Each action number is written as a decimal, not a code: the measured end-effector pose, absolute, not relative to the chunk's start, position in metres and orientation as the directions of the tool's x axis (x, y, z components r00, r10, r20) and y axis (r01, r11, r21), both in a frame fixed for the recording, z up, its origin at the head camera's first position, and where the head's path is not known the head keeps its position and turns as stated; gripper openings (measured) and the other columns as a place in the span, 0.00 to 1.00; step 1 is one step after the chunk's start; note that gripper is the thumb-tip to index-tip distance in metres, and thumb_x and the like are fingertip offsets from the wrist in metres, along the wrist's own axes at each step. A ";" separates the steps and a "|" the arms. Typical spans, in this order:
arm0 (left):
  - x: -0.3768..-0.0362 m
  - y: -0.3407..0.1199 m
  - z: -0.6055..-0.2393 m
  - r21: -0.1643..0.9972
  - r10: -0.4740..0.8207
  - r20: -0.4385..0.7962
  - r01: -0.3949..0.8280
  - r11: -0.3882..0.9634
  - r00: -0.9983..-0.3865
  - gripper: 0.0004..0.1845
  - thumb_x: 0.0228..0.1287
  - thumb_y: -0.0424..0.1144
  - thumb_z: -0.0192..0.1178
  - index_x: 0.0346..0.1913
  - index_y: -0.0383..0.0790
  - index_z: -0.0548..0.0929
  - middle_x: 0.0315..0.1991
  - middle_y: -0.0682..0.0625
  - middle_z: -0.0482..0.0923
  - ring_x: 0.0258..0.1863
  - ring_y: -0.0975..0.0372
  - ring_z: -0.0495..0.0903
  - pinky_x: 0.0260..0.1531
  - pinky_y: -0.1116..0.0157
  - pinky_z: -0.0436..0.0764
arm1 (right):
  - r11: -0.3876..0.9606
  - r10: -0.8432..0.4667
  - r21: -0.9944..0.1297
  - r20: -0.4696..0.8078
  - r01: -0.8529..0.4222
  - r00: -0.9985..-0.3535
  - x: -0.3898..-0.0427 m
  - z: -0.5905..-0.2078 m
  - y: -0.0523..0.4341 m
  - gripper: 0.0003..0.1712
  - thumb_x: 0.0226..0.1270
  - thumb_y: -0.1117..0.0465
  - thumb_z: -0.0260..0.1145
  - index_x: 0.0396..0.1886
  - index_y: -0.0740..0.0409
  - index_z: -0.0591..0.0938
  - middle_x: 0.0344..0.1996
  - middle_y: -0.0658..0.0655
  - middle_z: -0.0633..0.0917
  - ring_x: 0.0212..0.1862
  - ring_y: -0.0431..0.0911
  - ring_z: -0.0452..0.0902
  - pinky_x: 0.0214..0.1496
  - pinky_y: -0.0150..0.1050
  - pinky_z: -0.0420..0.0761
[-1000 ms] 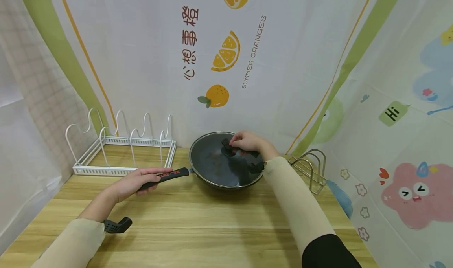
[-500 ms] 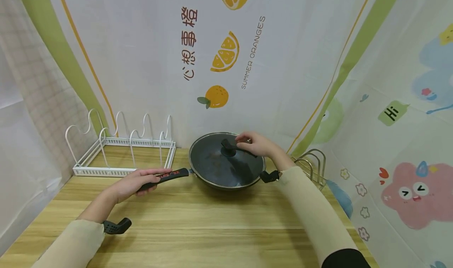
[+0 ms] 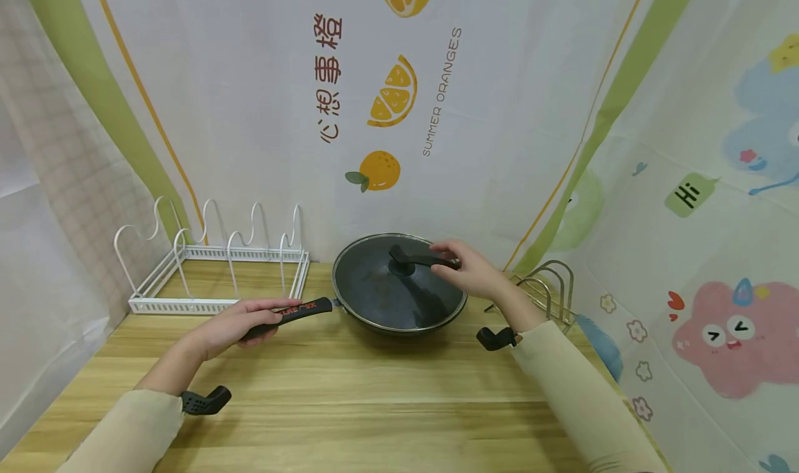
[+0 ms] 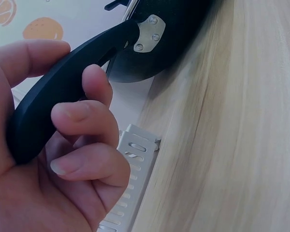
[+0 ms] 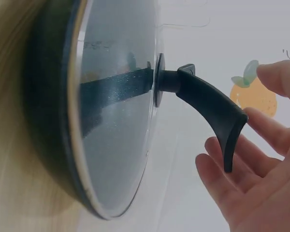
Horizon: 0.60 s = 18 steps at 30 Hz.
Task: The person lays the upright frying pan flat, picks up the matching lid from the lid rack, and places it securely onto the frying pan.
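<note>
A dark wok point(image 3: 399, 329) with a glass lid point(image 3: 368, 293) sits at the back of the wooden table. My left hand point(image 3: 234, 324) holds the wok's black long handle point(image 3: 307, 309); in the left wrist view the fingers curl round the handle point(image 4: 63, 84), which joins the wok at a riveted metal bracket point(image 4: 151, 35). Over the lid's right side is my right hand point(image 3: 471, 272), beside the tip of the black lid handle point(image 3: 421, 259). The right wrist view shows its fingers spread, with the end of the lid handle point(image 5: 215, 108) between thumb and fingertips, loosely surrounded.
To the left of the wok stands a white wire rack point(image 3: 218, 306) with several upright loops. A gold-coloured wire rack point(image 3: 564, 293) is at the right, behind my right forearm. A printed curtain point(image 3: 262, 112) hangs behind the table. Each wrist carries a black mount point(image 3: 496, 338).
My right hand has released the lid knob and drawn back to the right along the lid handle to its tip, fingers opening. My left hand still holds the wok handle in place.
</note>
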<state>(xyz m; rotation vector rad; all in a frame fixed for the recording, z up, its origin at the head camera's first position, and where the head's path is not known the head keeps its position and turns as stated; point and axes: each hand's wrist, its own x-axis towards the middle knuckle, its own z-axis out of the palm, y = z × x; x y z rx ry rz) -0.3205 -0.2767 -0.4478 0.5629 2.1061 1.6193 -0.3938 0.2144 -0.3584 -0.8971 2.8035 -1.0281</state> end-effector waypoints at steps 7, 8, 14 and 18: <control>-0.320 -0.277 -0.448 0.967 0.553 -0.076 0.074 0.245 -0.830 0.29 0.86 0.43 0.56 0.83 0.37 0.70 0.39 0.45 0.82 0.21 0.67 0.68 0.21 0.67 0.63 | 0.583 -0.510 -0.634 0.201 -0.508 -0.837 -0.376 -0.360 0.226 0.34 0.86 0.55 0.64 0.83 0.59 0.69 0.79 0.67 0.71 0.78 0.68 0.69 0.78 0.65 0.73; -0.320 -0.277 -0.447 0.966 0.552 -0.078 0.075 0.249 -0.830 0.29 0.86 0.43 0.56 0.83 0.37 0.70 0.39 0.45 0.82 0.21 0.67 0.67 0.21 0.67 0.63 | 0.577 -0.509 -0.636 0.210 -0.512 -0.835 -0.373 -0.359 0.227 0.34 0.86 0.55 0.64 0.84 0.59 0.69 0.79 0.67 0.70 0.78 0.68 0.69 0.78 0.65 0.73; -0.318 -0.275 -0.444 0.958 0.524 -0.085 0.076 0.278 -0.847 0.29 0.86 0.43 0.56 0.82 0.37 0.70 0.40 0.43 0.83 0.21 0.66 0.68 0.21 0.66 0.62 | 0.585 -0.466 -0.626 0.259 -0.515 -0.846 -0.363 -0.363 0.239 0.34 0.85 0.54 0.66 0.83 0.55 0.70 0.80 0.65 0.70 0.77 0.66 0.70 0.77 0.66 0.74; -0.314 -0.274 -0.441 0.949 0.504 -0.084 0.085 0.303 -0.859 0.29 0.87 0.43 0.56 0.82 0.36 0.70 0.42 0.42 0.85 0.24 0.64 0.73 0.22 0.67 0.67 | 0.584 -0.451 -0.626 0.280 -0.517 -0.847 -0.359 -0.367 0.246 0.33 0.85 0.55 0.66 0.83 0.57 0.70 0.78 0.66 0.72 0.76 0.66 0.71 0.76 0.66 0.75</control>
